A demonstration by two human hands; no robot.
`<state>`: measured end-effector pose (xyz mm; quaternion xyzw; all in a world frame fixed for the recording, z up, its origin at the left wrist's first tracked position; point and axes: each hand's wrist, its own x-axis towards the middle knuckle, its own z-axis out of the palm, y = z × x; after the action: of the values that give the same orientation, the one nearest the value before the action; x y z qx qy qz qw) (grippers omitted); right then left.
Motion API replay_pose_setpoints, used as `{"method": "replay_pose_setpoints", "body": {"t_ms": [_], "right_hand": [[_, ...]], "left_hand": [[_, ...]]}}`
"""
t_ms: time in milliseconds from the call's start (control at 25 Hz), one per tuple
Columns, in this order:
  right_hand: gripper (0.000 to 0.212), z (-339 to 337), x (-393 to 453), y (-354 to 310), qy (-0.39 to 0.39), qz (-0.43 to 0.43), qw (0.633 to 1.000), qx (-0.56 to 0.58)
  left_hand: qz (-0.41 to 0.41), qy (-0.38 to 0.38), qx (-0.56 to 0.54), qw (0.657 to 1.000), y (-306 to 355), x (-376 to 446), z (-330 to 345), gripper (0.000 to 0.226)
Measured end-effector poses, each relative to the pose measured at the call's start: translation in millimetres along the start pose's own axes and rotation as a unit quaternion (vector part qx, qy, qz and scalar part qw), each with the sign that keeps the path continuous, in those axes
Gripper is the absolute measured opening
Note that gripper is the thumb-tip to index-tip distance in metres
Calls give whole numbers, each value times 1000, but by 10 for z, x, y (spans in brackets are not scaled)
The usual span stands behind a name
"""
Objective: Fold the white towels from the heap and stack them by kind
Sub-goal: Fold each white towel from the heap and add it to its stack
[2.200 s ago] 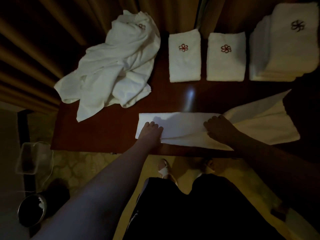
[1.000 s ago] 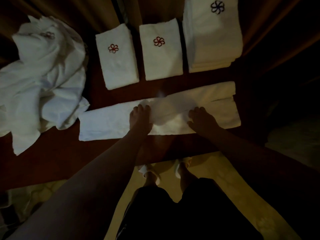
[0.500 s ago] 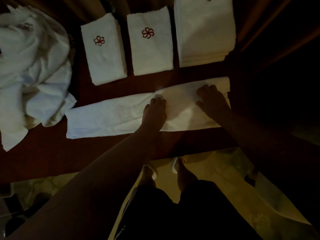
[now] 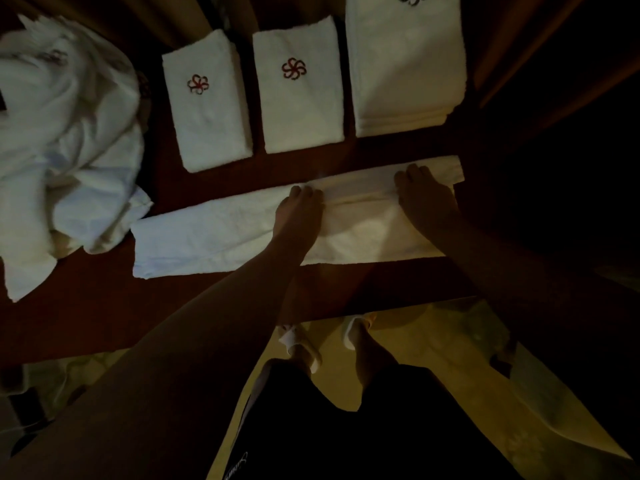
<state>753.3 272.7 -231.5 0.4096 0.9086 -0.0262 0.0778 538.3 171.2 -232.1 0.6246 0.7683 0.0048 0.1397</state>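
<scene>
A long white towel (image 4: pixel 214 233), folded into a narrow strip, lies across the dark wooden table (image 4: pixel 104 313). My left hand (image 4: pixel 299 216) rests flat on its middle, fingers reaching the far edge. Near the strip's right end, my right hand (image 4: pixel 424 199) presses down with its fingers straight. The heap of unfolded white towels (image 4: pixel 65 133) sits at the left. Behind the strip lie two folded towels with red flower marks (image 4: pixel 207 109) (image 4: pixel 299 91) and a taller stack of larger folded towels (image 4: pixel 405 67).
The table's front edge runs just below the strip, with my legs and white slippers (image 4: pixel 301 344) on the yellowish floor beneath. Brown curtains (image 4: pixel 502 64) hang behind the table. The right side is very dark.
Both hands have slid along the strip toward its right end and far edge, smoothing it. The view has shifted so the heap sits farther left.
</scene>
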Motion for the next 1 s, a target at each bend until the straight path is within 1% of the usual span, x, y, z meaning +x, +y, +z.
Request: {"method": "replay_pose_setpoints", "body": {"t_ms": [80, 200, 280, 360, 400, 440, 520, 560, 600, 640, 680, 720, 760, 880, 920, 1000], "right_hand": [[22, -80, -43, -23, 32, 21, 999, 5], [21, -160, -161, -45, 100, 43, 993, 39], [19, -187, -243, -78, 128, 55, 988, 64], [14, -219, -321, -134, 148, 77, 985, 42], [17, -240, -377, -167, 155, 86, 984, 34], [20, -237, -449, -197, 169, 95, 980, 33], [15, -193, -663, -297, 183, 121, 974, 60], [18, -173, -768, -358, 164, 148, 971, 91], [25, -107, -852, -400, 122, 180, 969, 120], [30, -54, -907, -435, 50, 203, 967, 143], [32, 6, -952, -469, -29, 211, 965, 152], [34, 60, -971, -492, -86, 212, 961, 157], [36, 105, -975, -513, -106, 216, 957, 165], [40, 169, -945, -531, -101, 229, 953, 173], [41, 168, -920, -517, -98, 232, 953, 169], [34, 111, -874, -490, -63, 244, 955, 157]], "left_hand": [[13, 19, 4, 1000, 0, -35, -89, 22], [36, 35, -1, 999, -5, -109, -176, 23], [63, 55, -8, 996, -33, -186, -204, 18], [104, 79, 0, 991, -86, -256, -212, 13], [127, 85, 5, 988, -108, -294, -211, 12], [152, 80, 5, 985, -125, -336, -200, 13], [209, 66, 12, 976, -144, -433, -167, 14], [232, 52, 26, 971, -146, -482, -141, 13], [254, 25, 46, 966, -152, -528, -117, 10], [269, -9, 67, 961, -160, -564, -84, 8], [273, -48, 84, 957, -159, -594, -45, 12], [262, -82, 92, 957, -157, -612, -10, 18], [238, -103, 88, 962, -162, -622, 20, 24], [170, -120, 67, 976, -169, -612, 89, 34], [164, -124, 72, 976, -166, -592, 92, 35], [169, -120, 83, 975, -168, -540, 82, 30]]}}
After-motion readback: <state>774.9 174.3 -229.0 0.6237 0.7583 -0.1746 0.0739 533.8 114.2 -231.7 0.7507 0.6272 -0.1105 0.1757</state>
